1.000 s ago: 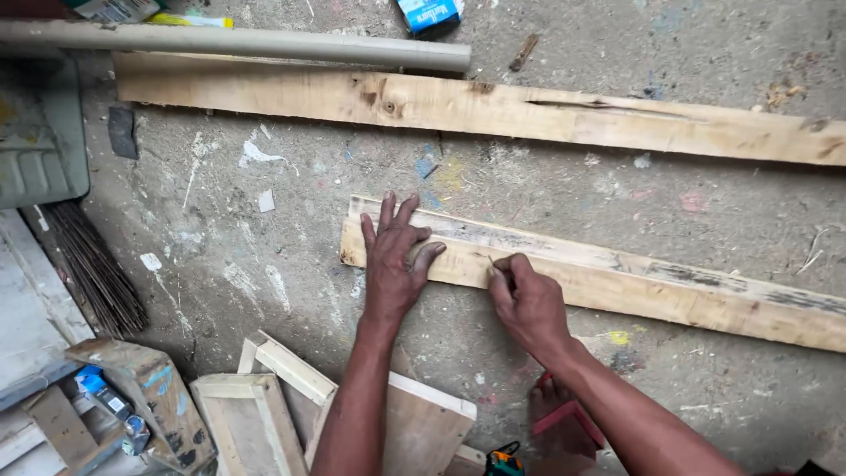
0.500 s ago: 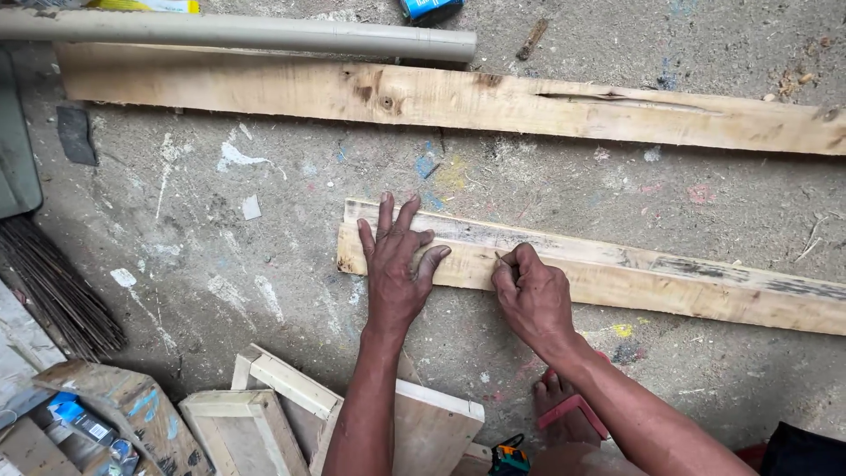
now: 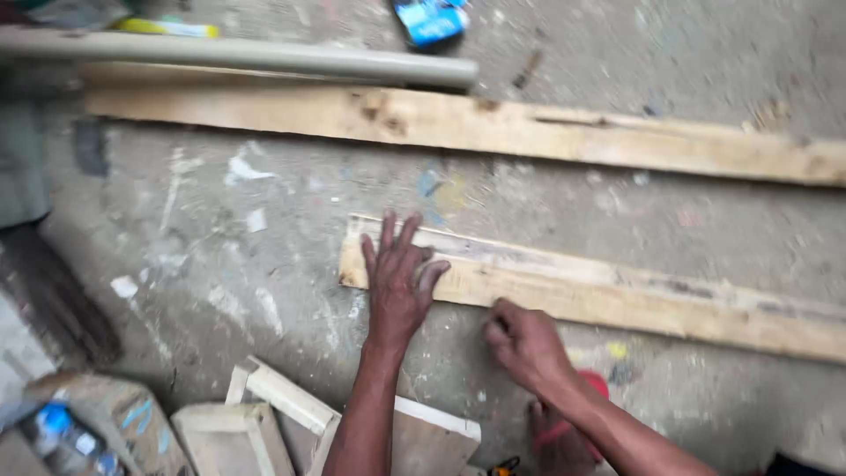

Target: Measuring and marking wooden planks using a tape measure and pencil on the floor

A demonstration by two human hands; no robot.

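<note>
The view is blurred by motion. My left hand (image 3: 397, 282) lies flat with fingers spread on the left end of a short pale wooden plank (image 3: 617, 295) that rests on the concrete floor. My right hand (image 3: 524, 344) sits just off the plank's near edge, over the floor, with its fingers curled shut. The thin pencil-like stick it pinched a moment ago is hidden by the blur and the curled fingers.
A longer plank (image 3: 529, 128) lies farther away, with a grey pipe (image 3: 264, 60) behind it and a blue packet (image 3: 429, 19) beyond. Small wooden frames (image 3: 264, 405) lie near my left arm. A foot in a red sandal (image 3: 564, 423) is under my right arm.
My right hand has pulled back off the plank toward me, onto the floor side. My left hand stays pressed on the plank's end. The camera has shifted and blurred.
</note>
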